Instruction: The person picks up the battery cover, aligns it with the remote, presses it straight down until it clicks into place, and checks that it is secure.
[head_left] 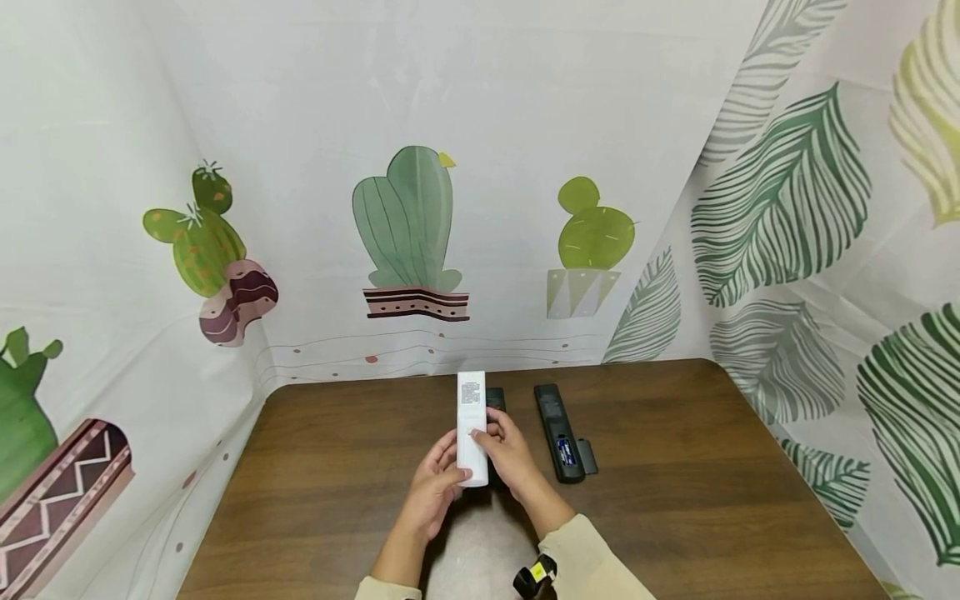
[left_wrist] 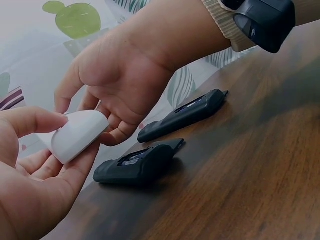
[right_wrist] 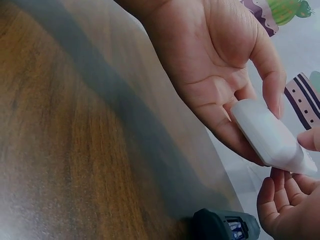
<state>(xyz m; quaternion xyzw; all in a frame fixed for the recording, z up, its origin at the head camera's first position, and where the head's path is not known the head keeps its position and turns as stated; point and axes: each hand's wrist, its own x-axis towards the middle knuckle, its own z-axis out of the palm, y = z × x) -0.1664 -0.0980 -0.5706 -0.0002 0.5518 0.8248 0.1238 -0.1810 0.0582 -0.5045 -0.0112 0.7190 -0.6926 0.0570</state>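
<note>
Surface: the brown wooden surface carries two black remotes.
Left hand: the left hand grasps the lower end of the white remote, with the thumb on top and other fingers curled beneath.
Right hand: the right hand grasps the same remote from its right side; the thumb rests on its back.
White remote: the slim white plastic remote control is held above the surface, its printed back turned up. The back looks closed, so I judge that this one remains to be opened.
Nearer black remote: the black plastic remote control with an open compartment is partly hidden by the white one in the head view.
Farther black remote: the long black remote control lies to the right, also open.
Covers: one flat black cover is at each black remote's side; their opening seems done.
Batteries: blue batteries show inside both.
</note>
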